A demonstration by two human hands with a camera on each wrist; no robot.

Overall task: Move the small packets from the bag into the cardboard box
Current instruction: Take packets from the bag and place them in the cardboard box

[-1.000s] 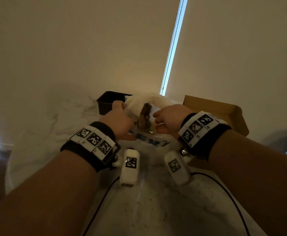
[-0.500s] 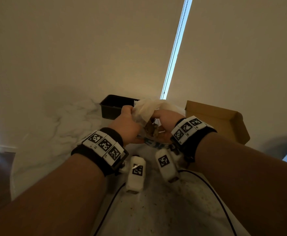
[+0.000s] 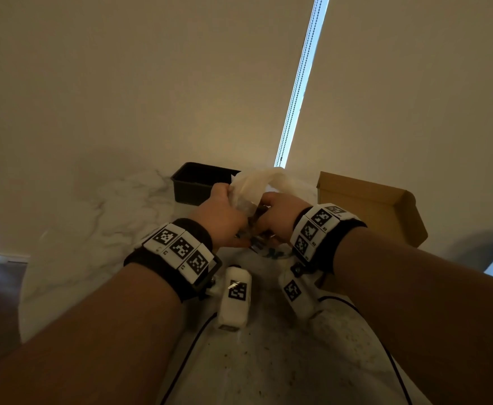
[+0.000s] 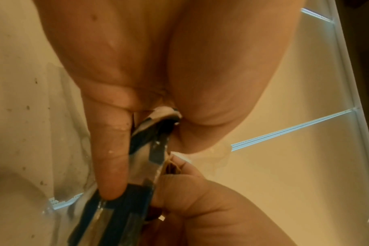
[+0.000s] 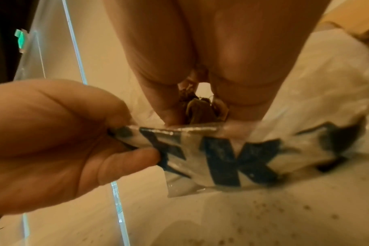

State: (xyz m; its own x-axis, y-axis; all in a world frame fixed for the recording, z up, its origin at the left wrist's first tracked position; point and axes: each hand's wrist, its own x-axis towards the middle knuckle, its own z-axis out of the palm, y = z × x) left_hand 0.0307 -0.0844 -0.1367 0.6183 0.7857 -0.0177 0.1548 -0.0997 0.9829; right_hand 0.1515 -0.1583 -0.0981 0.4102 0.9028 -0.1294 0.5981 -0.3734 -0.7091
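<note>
A translucent plastic bag (image 3: 264, 182) with blue letters (image 5: 238, 158) lies on the marble table, its mouth toward me. My left hand (image 3: 227, 217) pinches the bag's printed edge (image 4: 141, 138) between thumb and forefinger (image 4: 112, 163), holding the mouth apart. My right hand (image 3: 274, 214) reaches into the mouth, its fingers (image 5: 171, 93) and thumb curled round small brown packets (image 5: 198, 109). The open cardboard box (image 3: 368, 206) stands just right of the right wrist; its inside is hidden.
A black plastic tray (image 3: 198, 182) sits behind the left hand, against the wall. Black cables (image 3: 385, 346) trail across the near table from the wrist cameras. Brown crumbs (image 5: 284, 216) speckle the marble table (image 3: 93, 229), which ends at a curved edge on the left.
The right hand has moved left, close to the left hand, and gone into the bag's mouth. Both hands sit slightly farther from me.
</note>
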